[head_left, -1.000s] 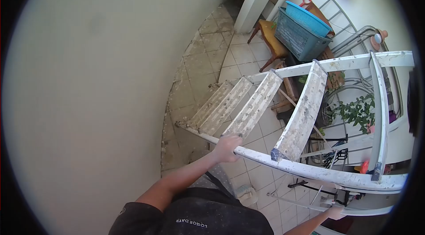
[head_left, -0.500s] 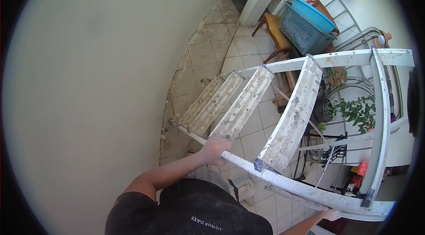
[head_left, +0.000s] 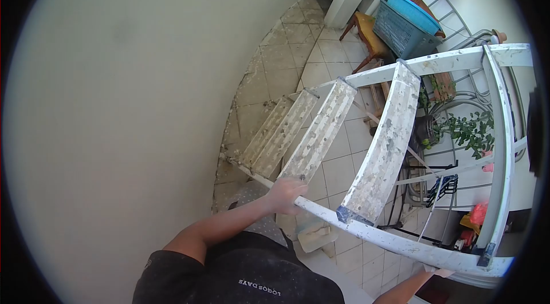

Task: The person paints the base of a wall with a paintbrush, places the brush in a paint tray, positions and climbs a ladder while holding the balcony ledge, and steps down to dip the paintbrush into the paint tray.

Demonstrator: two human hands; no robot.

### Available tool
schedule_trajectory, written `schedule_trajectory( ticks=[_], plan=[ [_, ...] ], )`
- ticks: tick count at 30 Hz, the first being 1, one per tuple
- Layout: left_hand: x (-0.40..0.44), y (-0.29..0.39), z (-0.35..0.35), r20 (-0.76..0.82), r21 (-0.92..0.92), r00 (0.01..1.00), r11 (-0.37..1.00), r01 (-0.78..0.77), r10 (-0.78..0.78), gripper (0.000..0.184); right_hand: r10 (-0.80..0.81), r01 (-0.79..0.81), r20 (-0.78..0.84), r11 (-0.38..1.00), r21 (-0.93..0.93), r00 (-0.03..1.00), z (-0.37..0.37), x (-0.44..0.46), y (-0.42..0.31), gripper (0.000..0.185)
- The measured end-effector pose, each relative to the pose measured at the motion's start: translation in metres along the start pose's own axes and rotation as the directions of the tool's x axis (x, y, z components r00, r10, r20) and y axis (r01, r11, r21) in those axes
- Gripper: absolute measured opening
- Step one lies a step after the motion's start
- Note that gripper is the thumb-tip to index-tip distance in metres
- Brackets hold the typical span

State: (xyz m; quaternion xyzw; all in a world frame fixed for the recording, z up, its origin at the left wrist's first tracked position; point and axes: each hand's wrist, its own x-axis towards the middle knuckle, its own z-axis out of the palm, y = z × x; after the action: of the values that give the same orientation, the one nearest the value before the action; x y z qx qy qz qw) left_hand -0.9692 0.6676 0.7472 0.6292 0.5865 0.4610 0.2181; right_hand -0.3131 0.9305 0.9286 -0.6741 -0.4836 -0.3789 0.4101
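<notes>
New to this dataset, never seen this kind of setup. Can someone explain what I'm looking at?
No robot here: a person works bare-handed, and a camera worn on the head looks forward and down. The black shirt at the bottom is the wearer's own. The left hand grips a side rail of a white, stained ladder. The right hand is at the underside of that rail farther along, partly hidden, so its grip is unclear. Beyond, on the tiled floor, are a chair, a basket topped by a blue basin, and a leafy plant.
</notes>
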Motion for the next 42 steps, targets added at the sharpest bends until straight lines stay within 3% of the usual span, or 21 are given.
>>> schedule_trajectory(
  ticks=[4, 7, 13, 16, 17, 19, 20, 21, 22, 23, 24, 25, 26, 28, 30, 32, 34, 37, 40, 42],
  plan=[
    [-0.002, -0.001, -0.009, 0.101, -0.059, 0.995, 0.998, -0.004, 0.010, 0.050, -0.015, 0.015, 0.029, 1.000, 0.009, 0.999, 0.012, 0.001, -0.028, 0.046],
    [0.000, -0.003, -0.012, 0.109, -0.096, 0.992, 0.994, -0.058, 0.069, 0.042, 0.002, -0.003, 0.064, 1.000, 0.021, 0.998, 0.026, -0.003, -0.036, 0.045],
    [0.011, -0.009, -0.039, 0.400, -0.146, 0.903, 0.984, -0.105, 0.156, 0.040, -0.036, 0.046, 0.216, 0.998, -0.040, 0.976, 0.035, -0.027, -0.056, 0.043],
    [0.009, -0.019, -0.062, 0.287, -0.188, 0.950, 0.980, -0.068, 0.121, 0.042, -0.047, 0.102, 0.367, 0.986, -0.132, 0.929, 0.016, -0.068, -0.070, 0.043],
    [0.003, -0.028, -0.069, 0.272, -0.174, 0.961, 0.985, 0.004, 0.045, 0.043, -0.041, 0.133, 0.454, 0.976, -0.173, 0.890, 0.009, -0.090, -0.069, 0.043],
    [-0.015, -0.056, -0.083, 0.239, -0.148, 0.965, 0.978, 0.144, -0.106, 0.045, 0.006, 0.247, 0.694, 0.932, -0.264, 0.720, -0.017, -0.149, -0.069, 0.042],
    [-0.022, -0.070, -0.097, 0.240, -0.185, 0.907, 0.901, 0.392, -0.346, 0.043, 0.033, 0.326, 0.810, 0.905, -0.273, 0.585, -0.033, -0.181, -0.071, 0.042],
    [-0.029, -0.085, -0.112, 0.253, -0.219, 0.788, 0.761, 0.611, -0.561, 0.041, 0.067, 0.417, 0.914, 0.875, -0.247, 0.400, -0.053, -0.218, -0.076, 0.042],
    [-0.042, -0.106, -0.120, 0.114, -0.204, 0.744, 0.718, 0.666, -0.658, 0.037, 0.074, 0.510, 0.983, 0.847, -0.150, 0.165, -0.075, -0.255, -0.083, 0.041],
    [-0.057, -0.128, -0.131, -0.026, -0.200, 0.680, 0.670, 0.715, -0.733, 0.033, 0.058, 0.561, 0.993, 0.828, 0.011, -0.105, -0.101, -0.292, -0.094, 0.041],
    [-0.069, -0.146, -0.143, -0.080, -0.233, 0.643, 0.641, 0.731, -0.762, 0.030, 0.009, 0.531, 0.925, 0.821, 0.210, -0.380, -0.128, -0.333, -0.106, 0.041],
    [-0.080, -0.159, -0.155, -0.133, -0.270, 0.600, 0.611, 0.744, -0.789, 0.028, -0.049, 0.431, 0.807, 0.825, 0.365, -0.588, -0.155, -0.368, -0.125, 0.041],
    [-0.087, -0.172, -0.168, -0.165, -0.275, 0.574, 0.596, 0.754, -0.802, 0.027, -0.091, 0.307, 0.703, 0.855, 0.419, -0.706, -0.180, -0.391, -0.161, 0.041],
    [-0.092, -0.193, -0.189, -0.234, -0.288, 0.518, 0.567, 0.772, -0.823, 0.024, 0.105, 0.197, 0.562, 0.975, 0.106, -0.821, -0.241, -0.337, -0.389, 0.041],
    [-0.080, -0.197, -0.209, -0.294, -0.392, 0.432, 0.520, 0.759, -0.853, 0.023, -0.246, -0.172, 0.613, 0.969, 0.178, -0.751, -0.270, -0.327, -0.476, 0.039],
    [-0.075, -0.208, -0.211, -0.328, -0.484, 0.389, 0.507, 0.714, -0.861, 0.023, -0.567, -0.256, 0.631, 0.816, 0.518, -0.530, -0.285, -0.292, -0.554, 0.035],
    [-0.063, -0.225, -0.206, -0.376, -0.568, 0.388, 0.540, 0.621, -0.841, 0.023, -0.694, -0.365, 0.593, 0.719, 0.591, -0.408, -0.280, -0.255, -0.605, 0.027],
    [-0.036, -0.214, -0.209, -0.275, -0.563, 0.463, 0.532, 0.633, -0.842, 0.020, -0.753, -0.413, 0.656, 0.614, 0.673, -0.053, -0.258, -0.210, -0.651, 0.021],
    [-0.023, -0.194, -0.229, -0.107, -0.560, 0.624, 0.565, 0.606, -0.774, 0.026, -0.544, -0.545, 0.806, 0.613, 0.572, 0.234, -0.227, -0.188, -0.689, 0.019],
    [-0.012, -0.184, -0.255, -0.044, -0.557, 0.608, 0.525, 0.644, -0.793, 0.032, -0.425, -0.587, 0.823, 0.577, 0.567, 0.377, -0.202, -0.169, -0.706, 0.018]
  ],
)
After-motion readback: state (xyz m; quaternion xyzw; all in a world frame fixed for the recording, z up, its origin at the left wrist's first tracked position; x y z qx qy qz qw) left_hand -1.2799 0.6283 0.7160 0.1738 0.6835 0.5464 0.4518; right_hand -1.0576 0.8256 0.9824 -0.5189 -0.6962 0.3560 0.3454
